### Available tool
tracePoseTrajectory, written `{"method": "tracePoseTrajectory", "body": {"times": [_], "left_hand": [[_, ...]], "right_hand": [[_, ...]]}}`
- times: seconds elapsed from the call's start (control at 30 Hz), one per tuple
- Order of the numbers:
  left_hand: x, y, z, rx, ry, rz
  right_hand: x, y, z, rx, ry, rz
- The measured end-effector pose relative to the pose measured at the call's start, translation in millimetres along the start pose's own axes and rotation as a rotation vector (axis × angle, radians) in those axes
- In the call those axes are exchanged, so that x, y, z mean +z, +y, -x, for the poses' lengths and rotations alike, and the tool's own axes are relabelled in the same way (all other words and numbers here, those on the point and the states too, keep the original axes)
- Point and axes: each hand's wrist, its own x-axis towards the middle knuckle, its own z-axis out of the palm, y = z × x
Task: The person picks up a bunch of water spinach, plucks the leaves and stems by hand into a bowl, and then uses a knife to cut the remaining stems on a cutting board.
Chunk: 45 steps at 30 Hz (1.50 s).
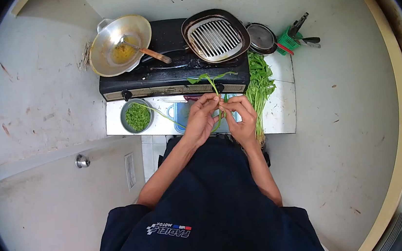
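Note:
Both hands meet above the counter, around a green leafy stem (213, 85). My left hand (202, 118) pinches the stem between thumb and fingers. My right hand (240, 119) is closed on the same stem close beside the left fingertips. Leaves spread from the stem's top, in front of the stove. Beneath the hands lies a blue-rimmed container or board (178, 114), partly hidden. A grey bowl (123, 118) of chopped greens (138, 117) stands to the left. On the right lies a bunch of leafy greens (258, 82), its roots toward the front edge.
Behind the hands is a black stove (156, 76) bearing a wok (99, 53) with a wooden-handled utensil (156, 55) and a grill pan (194, 52). A small pan (261, 38) and a green basket (288, 42) with knives stand at the back right.

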Motion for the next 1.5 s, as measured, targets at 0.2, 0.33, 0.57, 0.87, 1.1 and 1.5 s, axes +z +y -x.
{"method": "tracePoseTrajectory", "body": {"times": [0.2, 0.33, 0.57, 0.87, 1.1, 1.5], "left_hand": [[-9.6, 6.8, 4.5, -0.021, 0.024, 0.019], [-19.7, 8.9, 5.0, -0.066, 0.029, 0.057], [-14.5, 8.5, 5.1, -0.132, 0.037, 0.162], [-17.4, 44.7, -7.3, 0.093, 0.077, 0.015], [-8.4, 54.2, -1.6, 0.115, 0.075, -0.080], [-17.0, 57.8, 7.7, 0.160, 0.086, -0.140]], "right_hand": [[10.6, -1.1, -4.2, -0.098, -0.006, 0.015], [16.5, -1.5, -0.3, -0.074, -0.011, -0.002], [14.7, 3.5, 12.0, -0.045, 0.050, 0.000], [-2.2, 44.4, 39.7, 0.307, 0.117, -0.041], [14.9, 186.0, 114.0, 0.649, 0.002, 0.198], [40.8, 203.5, 97.4, 0.629, -0.066, 0.479]]}}
